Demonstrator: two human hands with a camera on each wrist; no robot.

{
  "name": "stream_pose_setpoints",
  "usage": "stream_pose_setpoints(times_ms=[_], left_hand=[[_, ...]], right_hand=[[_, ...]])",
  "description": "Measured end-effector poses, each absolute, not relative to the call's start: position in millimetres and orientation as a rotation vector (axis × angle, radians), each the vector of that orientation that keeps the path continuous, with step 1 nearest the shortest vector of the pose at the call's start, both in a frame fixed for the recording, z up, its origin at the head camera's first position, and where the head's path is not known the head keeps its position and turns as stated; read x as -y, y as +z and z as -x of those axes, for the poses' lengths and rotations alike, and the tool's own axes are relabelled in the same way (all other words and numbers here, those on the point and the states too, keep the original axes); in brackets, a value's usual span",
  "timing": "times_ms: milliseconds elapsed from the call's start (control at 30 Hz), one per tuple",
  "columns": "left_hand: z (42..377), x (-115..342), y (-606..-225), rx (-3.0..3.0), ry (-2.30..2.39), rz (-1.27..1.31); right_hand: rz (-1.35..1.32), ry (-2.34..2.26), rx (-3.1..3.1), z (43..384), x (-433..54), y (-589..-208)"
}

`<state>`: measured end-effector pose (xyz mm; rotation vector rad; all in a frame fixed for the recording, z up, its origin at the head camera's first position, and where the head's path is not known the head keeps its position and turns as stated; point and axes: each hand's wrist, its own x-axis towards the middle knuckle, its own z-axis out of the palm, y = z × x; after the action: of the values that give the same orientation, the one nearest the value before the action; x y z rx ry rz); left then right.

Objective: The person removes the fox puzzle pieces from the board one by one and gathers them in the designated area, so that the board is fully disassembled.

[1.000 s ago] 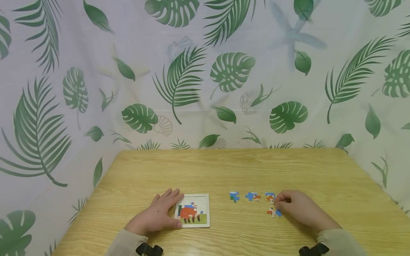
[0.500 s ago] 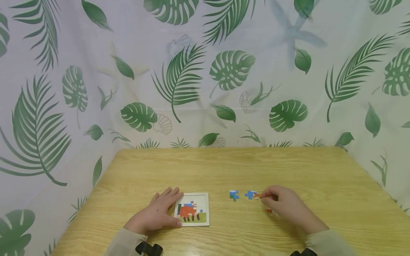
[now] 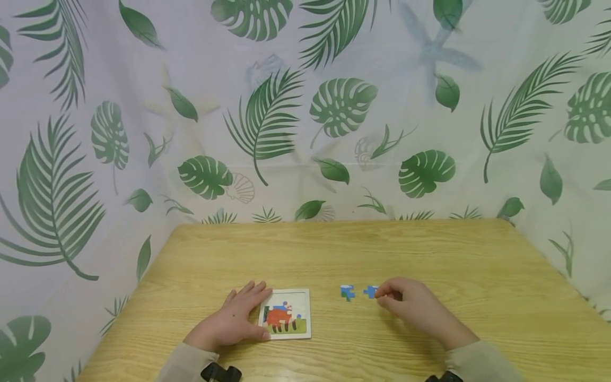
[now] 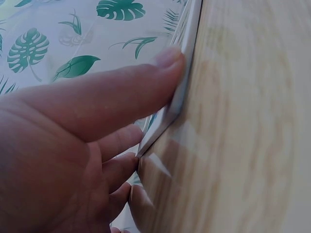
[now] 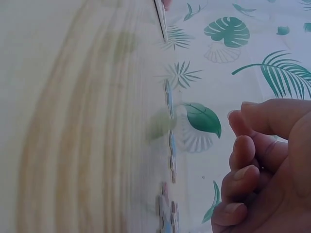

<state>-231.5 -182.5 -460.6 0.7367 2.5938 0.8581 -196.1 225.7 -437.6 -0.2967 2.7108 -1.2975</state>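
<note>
A small square jigsaw puzzle tray (image 3: 308, 313) lies on the table, partly filled with pieces showing a red animal body with dark legs on green. My left hand (image 3: 236, 318) rests along its left side, thumb at the lower edge and fingers at the upper corner; the left wrist view shows the thumb (image 4: 167, 60) on the frame's rim. To the right lie a blue-and-green puzzle piece (image 3: 347, 292) and a blue puzzle piece (image 3: 369, 291). My right hand (image 3: 412, 305) hovers over the latter, fingers loosely curled, holding nothing. It hides other pieces (image 5: 164, 206) from the head view.
The light wooden table (image 3: 305, 249) reaches back to a white curtain (image 3: 286, 122) with green leaf prints. A dark wrist camera mount (image 3: 221, 372) sits by the left sleeve.
My right hand has moved left across the loose pieces, from the right-hand ones to over the blue piece. My left hand stays at the puzzle tray.
</note>
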Motion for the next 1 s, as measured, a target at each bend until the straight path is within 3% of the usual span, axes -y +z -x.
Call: stream_pose_setpoints(times_ms=[1000], left_hand=[[232,183,-462,-2.584,0.877,-0.754]], right_hand=[[0.557,-1.240,-2.689,212,-155,-439]])
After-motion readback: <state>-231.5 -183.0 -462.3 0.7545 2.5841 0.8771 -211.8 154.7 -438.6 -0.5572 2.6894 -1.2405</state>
